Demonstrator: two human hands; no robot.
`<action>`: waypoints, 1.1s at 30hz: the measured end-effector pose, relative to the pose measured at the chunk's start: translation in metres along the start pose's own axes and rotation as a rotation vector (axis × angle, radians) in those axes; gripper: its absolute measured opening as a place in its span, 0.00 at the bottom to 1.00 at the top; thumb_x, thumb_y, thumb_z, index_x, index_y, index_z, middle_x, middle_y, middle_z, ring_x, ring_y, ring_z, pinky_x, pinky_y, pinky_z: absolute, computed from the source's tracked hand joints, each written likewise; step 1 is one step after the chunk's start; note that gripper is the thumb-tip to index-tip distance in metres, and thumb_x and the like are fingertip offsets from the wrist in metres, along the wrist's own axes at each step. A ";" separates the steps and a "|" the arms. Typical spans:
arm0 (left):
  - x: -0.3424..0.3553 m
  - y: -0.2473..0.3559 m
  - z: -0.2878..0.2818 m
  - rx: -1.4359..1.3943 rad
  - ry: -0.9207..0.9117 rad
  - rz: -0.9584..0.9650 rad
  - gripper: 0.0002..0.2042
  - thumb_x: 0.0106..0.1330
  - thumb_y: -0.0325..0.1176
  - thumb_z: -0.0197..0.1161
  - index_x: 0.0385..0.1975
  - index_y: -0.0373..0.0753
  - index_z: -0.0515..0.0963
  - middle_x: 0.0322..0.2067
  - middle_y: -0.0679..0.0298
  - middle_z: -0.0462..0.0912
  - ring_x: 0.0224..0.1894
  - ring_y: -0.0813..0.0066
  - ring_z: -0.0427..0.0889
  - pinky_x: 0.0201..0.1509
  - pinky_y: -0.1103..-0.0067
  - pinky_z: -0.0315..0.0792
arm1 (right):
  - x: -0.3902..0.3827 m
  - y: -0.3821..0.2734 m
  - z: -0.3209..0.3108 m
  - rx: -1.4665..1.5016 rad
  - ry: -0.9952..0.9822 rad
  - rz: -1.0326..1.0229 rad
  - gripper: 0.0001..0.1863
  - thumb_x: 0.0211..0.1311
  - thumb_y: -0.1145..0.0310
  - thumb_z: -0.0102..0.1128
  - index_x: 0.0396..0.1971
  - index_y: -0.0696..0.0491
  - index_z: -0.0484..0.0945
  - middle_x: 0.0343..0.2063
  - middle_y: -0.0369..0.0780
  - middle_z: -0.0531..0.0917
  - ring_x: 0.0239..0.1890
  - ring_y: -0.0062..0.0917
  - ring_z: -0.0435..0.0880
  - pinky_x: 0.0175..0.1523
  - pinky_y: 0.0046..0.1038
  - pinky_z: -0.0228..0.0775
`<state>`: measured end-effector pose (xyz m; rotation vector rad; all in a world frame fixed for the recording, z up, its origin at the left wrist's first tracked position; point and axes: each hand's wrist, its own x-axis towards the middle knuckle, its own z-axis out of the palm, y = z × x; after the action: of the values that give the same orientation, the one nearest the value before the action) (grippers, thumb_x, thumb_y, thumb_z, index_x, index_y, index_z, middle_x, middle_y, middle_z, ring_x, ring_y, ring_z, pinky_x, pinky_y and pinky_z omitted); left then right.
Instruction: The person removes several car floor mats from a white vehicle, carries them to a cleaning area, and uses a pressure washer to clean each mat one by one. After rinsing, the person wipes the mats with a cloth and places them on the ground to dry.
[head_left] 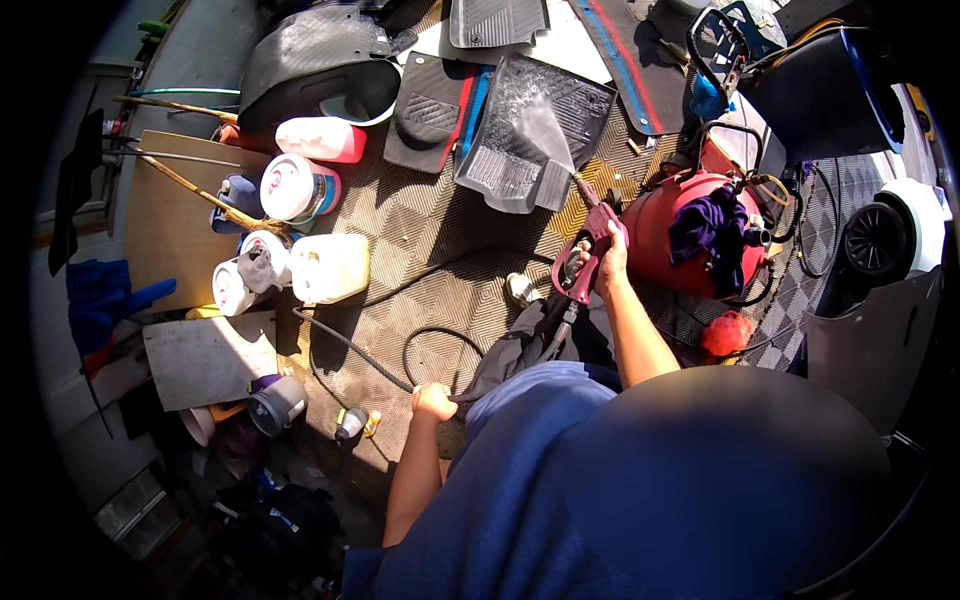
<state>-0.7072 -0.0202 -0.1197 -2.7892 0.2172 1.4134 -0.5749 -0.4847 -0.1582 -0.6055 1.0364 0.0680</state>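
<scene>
My right hand grips a dark red pressure washer gun, its nozzle pointing up and away. From it a white spray fans onto a black rubber car floor mat, whose ribbed surface looks wet. Lower and to the left, my left hand is closed around the black hose, which runs from the gun and loops over the patterned floor. Beyond lie more mats, among them a dark mat with red and blue stripes and a ribbed grey mat.
Right of the gun stands a red drum-shaped tank with a purple cloth over it. White buckets and a yellowish jug crowd the left. A small bottle is beside the hose, and a blue-black bin stands far right.
</scene>
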 end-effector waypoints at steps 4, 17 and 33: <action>-0.001 -0.004 0.004 0.008 -0.001 -0.015 0.16 0.54 0.49 0.64 0.30 0.45 0.88 0.35 0.52 0.88 0.44 0.51 0.87 0.54 0.64 0.79 | -0.007 -0.006 0.012 -0.047 -0.008 -0.069 0.29 0.63 0.34 0.52 0.44 0.48 0.72 0.22 0.35 0.75 0.20 0.26 0.72 0.29 0.33 0.67; -0.008 0.004 0.003 -0.129 -0.166 -0.099 0.16 0.52 0.46 0.67 0.33 0.41 0.88 0.36 0.49 0.87 0.44 0.51 0.86 0.53 0.64 0.79 | -0.005 -0.001 0.028 -0.184 0.287 -0.301 0.24 0.61 0.43 0.65 0.37 0.52 0.77 0.17 0.34 0.74 0.14 0.23 0.73 0.21 0.27 0.65; 0.005 0.003 0.007 -0.123 -0.072 -0.083 0.15 0.48 0.43 0.65 0.31 0.41 0.87 0.36 0.48 0.87 0.45 0.50 0.86 0.54 0.63 0.78 | 0.014 0.008 0.001 -0.260 0.382 -0.318 0.23 0.60 0.46 0.65 0.39 0.52 0.78 0.21 0.34 0.75 0.22 0.21 0.76 0.27 0.26 0.68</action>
<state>-0.7105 -0.0235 -0.1276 -2.7984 0.0133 1.5546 -0.5699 -0.4803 -0.1729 -1.0415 1.2972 -0.2024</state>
